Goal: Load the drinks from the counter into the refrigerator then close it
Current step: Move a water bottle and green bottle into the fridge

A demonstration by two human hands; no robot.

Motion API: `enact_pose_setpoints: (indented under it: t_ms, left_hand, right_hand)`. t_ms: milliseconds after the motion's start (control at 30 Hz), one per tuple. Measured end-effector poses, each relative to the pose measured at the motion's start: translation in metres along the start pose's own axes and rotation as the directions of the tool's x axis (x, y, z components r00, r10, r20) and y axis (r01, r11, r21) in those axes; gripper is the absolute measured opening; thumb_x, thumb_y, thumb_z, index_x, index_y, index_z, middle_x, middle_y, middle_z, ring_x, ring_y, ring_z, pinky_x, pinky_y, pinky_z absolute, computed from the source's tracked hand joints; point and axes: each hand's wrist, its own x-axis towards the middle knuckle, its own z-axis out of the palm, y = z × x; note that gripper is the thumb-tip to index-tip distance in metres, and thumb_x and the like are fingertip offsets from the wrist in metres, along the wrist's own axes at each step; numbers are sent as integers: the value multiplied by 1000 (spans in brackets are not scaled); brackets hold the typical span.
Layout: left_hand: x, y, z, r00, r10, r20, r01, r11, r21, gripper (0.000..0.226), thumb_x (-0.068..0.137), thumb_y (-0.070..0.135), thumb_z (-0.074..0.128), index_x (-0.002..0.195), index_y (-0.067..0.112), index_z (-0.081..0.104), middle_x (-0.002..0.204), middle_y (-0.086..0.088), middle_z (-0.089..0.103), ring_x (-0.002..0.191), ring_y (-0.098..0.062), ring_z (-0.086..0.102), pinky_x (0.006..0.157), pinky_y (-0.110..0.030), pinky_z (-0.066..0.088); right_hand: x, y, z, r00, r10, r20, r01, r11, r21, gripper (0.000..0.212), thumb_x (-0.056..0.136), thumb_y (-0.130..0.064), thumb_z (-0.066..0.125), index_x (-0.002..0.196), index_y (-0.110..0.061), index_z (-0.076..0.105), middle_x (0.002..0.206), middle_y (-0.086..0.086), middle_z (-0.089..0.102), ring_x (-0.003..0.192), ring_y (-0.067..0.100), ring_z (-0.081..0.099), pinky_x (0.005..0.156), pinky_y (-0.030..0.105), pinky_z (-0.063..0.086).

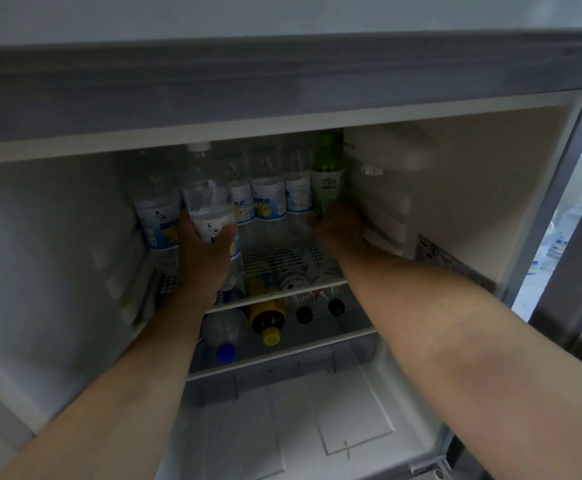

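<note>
Both my arms reach into the open refrigerator (455,140). My left hand (203,254) grips a clear water bottle (206,192) with a white cap, held tilted above the upper wire shelf (282,261). My right hand (338,226) is curled round the lower part of a green bottle (327,174) standing at the right end of the shelf. Between them several clear bottles with blue-and-white labels (268,202) stand in a row at the back of the shelf.
A white control box (386,188) juts from the right inner wall beside the green bottle. Below, several bottles lie on their sides, among them a yellow one (267,317) and a blue-capped one (225,341). A clear drawer (282,375) sits underneath. More bottles (556,244) show at far right.
</note>
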Motion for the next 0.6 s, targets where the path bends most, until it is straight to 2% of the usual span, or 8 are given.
enact_pose_setpoints:
  t_ms: [67,200,267,367,433,500,600]
  left_hand:
    - [0,0,0,1000,-5,-4,5,1000,10,66,93,16,67,148,23,31,143,2,47,120,-7,49,92,-15,44]
    - [-1,1,1,1000,-28,-12,28,1000,3,66,93,18,67,148,25,31,143,2,47,119,-8,49,99,-25,44]
    - [-1,1,2,999,-28,-17,29,1000,5,65,93,18,67,148,25,31,141,4,47,119,-8,49,98,-25,43]
    - [-2,2,1,1000,-27,-15,28,1000,4,65,93,17,67,147,24,32,134,9,47,117,-6,50,87,-13,43]
    - [-3,3,2,999,-32,-13,32,999,7,65,93,16,66,147,24,31,133,10,46,117,-6,49,83,-11,42]
    - [-3,6,2,998,-58,-12,58,998,17,65,93,17,67,148,23,31,137,6,47,117,-7,49,84,-14,43]
    - [-4,11,-2,998,-59,-31,63,987,151,68,88,19,73,145,19,36,141,-2,51,120,-15,54,93,-25,44]
  right_hand:
    - [5,1,-2,1000,15,-12,-16,999,-37,51,96,-40,59,136,-10,49,136,13,55,125,31,54,99,40,48]
    - [10,0,-5,1000,9,24,-6,995,-104,49,97,-34,59,137,-7,49,138,16,54,126,32,54,98,40,48]
    - [11,0,-7,999,-2,48,6,996,-93,46,97,-32,60,134,-7,53,134,16,57,123,32,56,96,39,49]
    - [11,1,-9,998,4,64,1,998,-64,41,96,-33,60,129,-8,57,128,15,60,117,31,59,88,38,51]
    - [9,3,-9,997,4,81,1,999,-51,37,97,-33,59,124,-8,58,124,14,61,113,30,60,79,35,48]
    - [6,5,-8,998,5,64,-4,1000,-12,33,98,-32,57,120,-8,60,121,14,62,110,29,61,74,31,43]
    - [-4,5,-10,1000,9,17,-10,1000,29,32,98,-29,57,121,-6,61,123,15,63,113,30,61,82,33,49]
